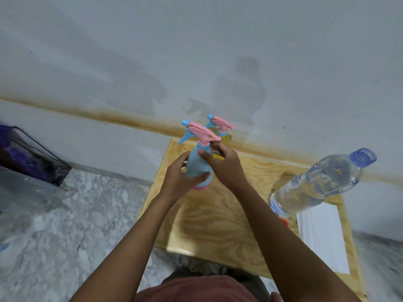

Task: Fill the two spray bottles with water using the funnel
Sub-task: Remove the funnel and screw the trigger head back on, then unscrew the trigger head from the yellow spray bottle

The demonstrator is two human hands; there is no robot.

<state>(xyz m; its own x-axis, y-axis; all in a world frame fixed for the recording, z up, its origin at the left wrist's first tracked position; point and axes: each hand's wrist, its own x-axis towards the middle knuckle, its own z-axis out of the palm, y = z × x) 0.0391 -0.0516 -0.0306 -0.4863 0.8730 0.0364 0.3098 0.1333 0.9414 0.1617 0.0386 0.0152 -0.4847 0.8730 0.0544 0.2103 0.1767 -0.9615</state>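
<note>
Left hand (pixel 181 178) grips light-blue plastic spray bottle (pixel 197 164) with pink trigger head above pale plywood table (pixel 218 225); right hand (pixel 222 164) curls round its neck; yellow spray bottle (pixel 220 138) stands behind; clear uncapped water bottle (pixel 316 182) stands at right.

soft, cool, flat light of middling brightness fills the scene. a faint grey shadow lies on the pale painted wall (pixel 196 40) above and right of the blue spray bottle with pink trigger head (pixel 195 166), so the light seems to come from behind the viewer. the forearms (pixel 135 236) cast a broad soft shadow on the light plywood tabletop (pixel 218 243). small highlights glint on the clear plastic water bottle (pixel 316 182), which leans outward from wide-angle distortion; the stained wall base (pixel 109 115) bows. the dark purple box (pixel 28 158) at the left edge is smeared; the grey marbled floor (pixel 65 225) and reddish shirt (pixel 196 288) at the bottom are out of focus.
</note>
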